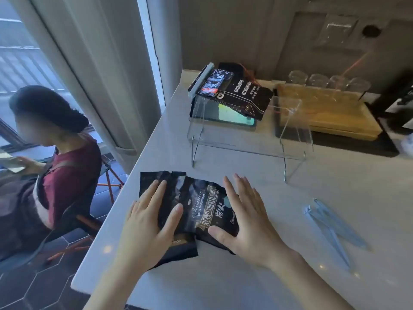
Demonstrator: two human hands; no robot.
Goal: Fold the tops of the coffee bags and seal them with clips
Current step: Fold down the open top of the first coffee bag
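A black coffee bag [201,204] with gold lettering lies flat on the white counter [312,220], its crumpled top pointing away to the left. My left hand [152,220] lies flat on the bag's left part with straight fingers. My right hand [248,220] rests with spread fingers on the bag's right edge and the counter. Light blue clips [333,227] lie loose on the counter to the right of my right hand. Another black coffee bag [243,97] with a clip [201,79] on its top lies on a clear stand at the back.
A clear acrylic stand [250,139] sits behind the bag. A wooden board on a black tray [324,115] and several glasses [326,82] stand at the back right. A person [55,164] sits below the counter's left edge, by the window.
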